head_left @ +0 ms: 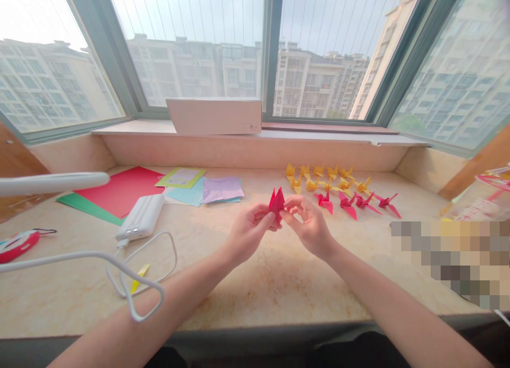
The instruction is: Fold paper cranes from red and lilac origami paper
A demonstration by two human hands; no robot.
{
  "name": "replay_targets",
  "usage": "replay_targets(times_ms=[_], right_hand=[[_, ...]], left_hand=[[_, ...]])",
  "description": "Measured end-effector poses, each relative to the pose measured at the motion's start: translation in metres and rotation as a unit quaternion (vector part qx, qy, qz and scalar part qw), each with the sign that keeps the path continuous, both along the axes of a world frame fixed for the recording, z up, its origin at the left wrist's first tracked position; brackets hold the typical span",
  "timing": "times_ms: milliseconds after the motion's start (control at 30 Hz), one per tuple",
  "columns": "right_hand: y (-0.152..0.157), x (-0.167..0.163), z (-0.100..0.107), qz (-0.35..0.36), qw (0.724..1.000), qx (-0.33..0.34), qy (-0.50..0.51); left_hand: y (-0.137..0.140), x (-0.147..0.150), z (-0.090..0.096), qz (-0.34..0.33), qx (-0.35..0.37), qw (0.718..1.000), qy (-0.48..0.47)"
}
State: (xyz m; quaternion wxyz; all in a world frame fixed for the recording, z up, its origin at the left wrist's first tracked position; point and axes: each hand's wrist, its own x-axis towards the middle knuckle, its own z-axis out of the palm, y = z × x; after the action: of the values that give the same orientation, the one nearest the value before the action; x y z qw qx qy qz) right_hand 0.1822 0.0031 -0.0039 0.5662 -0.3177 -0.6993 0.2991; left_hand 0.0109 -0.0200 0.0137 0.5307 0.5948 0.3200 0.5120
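A pale, marbled stone desk (247, 301) spans the lower half of the frame. Left of centre on it lie flat papers: a large red sheet (123, 190) over a green sheet (90, 207), then light blue and purple paper squares (223, 191) nearer the middle. These show no crane folds, so if they are meant for use, all their folding is left to do.

Right of centre, two rows of small yellow folded-paper cranes (312, 184) stand with four red folded-paper cranes (348, 203) in front. Their wings are spread, and they look finished; overlap makes the yellow ones hard to count surely.

In the middle of the frame, the left hand (249, 230) and the right hand (311, 224) meet, raised above the desk. Between them is the smallest item, a narrow, pointed piece of folded red paper (277, 204). The left fingers pinch its lower left side and the right thumb and index finger close on its right edge. It seems well past the early folds; head shaping and opened wings appear to be left
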Motion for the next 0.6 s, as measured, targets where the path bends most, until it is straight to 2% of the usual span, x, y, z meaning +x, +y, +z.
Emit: replay_targets(times_ms=[333,600], right_hand=[[-0.006,0.001,0.007,0.133,0.988,-0.045,0.058],[-0.01,0.003,0.015,0.155,0.983,-0.072,0.069]], left_hand=[[-0.003,-0.001,0.002,-0.02,-0.017,1.0,-0.002],[-0.005,0.001,0.003,-0.028,-0.025,0.999,-0.009]])
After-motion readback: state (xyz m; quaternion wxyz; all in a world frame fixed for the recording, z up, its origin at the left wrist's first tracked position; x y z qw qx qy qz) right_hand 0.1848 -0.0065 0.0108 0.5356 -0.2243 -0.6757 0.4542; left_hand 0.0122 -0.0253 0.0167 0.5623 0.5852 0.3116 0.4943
